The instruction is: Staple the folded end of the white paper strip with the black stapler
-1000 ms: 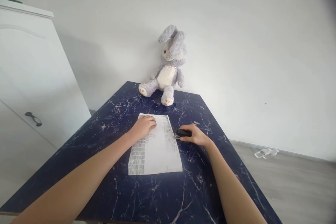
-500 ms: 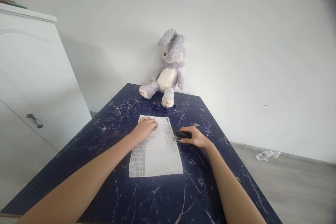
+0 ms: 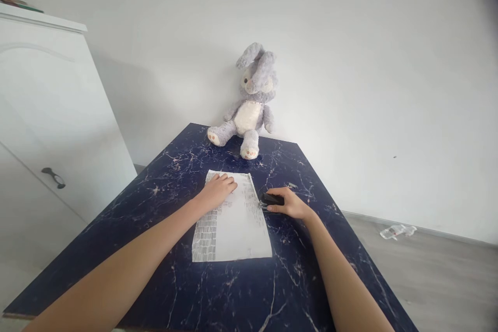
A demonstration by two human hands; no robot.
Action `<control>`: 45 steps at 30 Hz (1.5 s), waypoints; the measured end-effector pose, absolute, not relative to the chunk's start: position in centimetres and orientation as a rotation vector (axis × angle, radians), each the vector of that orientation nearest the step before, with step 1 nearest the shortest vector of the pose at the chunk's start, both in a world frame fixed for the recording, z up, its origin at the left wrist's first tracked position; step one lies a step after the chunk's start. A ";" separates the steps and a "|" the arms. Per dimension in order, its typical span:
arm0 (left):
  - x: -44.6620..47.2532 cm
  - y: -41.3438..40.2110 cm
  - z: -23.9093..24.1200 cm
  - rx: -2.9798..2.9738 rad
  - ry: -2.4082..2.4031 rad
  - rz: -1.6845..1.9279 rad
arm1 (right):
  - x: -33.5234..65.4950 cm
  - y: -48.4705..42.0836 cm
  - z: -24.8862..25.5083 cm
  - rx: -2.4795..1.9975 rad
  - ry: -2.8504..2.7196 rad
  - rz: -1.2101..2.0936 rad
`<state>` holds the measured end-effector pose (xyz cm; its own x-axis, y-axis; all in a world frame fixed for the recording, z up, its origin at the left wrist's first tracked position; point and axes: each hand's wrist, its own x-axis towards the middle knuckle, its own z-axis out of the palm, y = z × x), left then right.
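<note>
A printed sheet of paper [image 3: 243, 233] lies on the dark blue marbled table [image 3: 233, 295], with lines of text and a shaded column along its left side. My left hand [image 3: 220, 189] rests flat on the upper part of the paper, fingers stretched out. At the paper's right edge my right hand [image 3: 290, 203] is closed around a black stapler [image 3: 271, 199], thumb below and fingers above. The stapler's front end meets the sheet's edge; whether the paper is between its jaws I cannot tell.
A grey plush rabbit [image 3: 251, 109] sits at the table's far end against the wall. A small pale scrap [image 3: 291, 185] lies beyond my right hand. On the left stands a white cabinet [image 3: 58, 109]; on the floor at right lies clear plastic packaging [image 3: 397, 231].
My left hand's fingers have shifted slightly to the right on the paper. My right hand keeps the stapler at the same spot by the sheet's edge.
</note>
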<state>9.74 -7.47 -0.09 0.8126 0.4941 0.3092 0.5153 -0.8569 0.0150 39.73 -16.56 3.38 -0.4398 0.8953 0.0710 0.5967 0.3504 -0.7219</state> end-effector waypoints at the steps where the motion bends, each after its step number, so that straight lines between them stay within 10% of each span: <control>1: 9.8 -7.5 -0.1 -2.914 -0.811 -0.453 | 39.7 -16.6 3.4 -1.303 -2.161 0.868; 23: 1.6 0.0 -1.8 -2.156 -2.135 -1.310 | 39.8 -16.4 3.2 -1.293 -2.175 0.863; 45: -0.1 0.7 -2.1 -1.963 -2.163 -1.557 | 39.7 -16.5 3.3 -1.288 -2.166 0.865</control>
<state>-0.08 0.70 -2.13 -0.2874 0.8485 0.4442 0.6907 -0.1377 0.7099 39.73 -16.54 3.26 -0.4468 0.8913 0.0772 0.5929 0.3596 -0.7205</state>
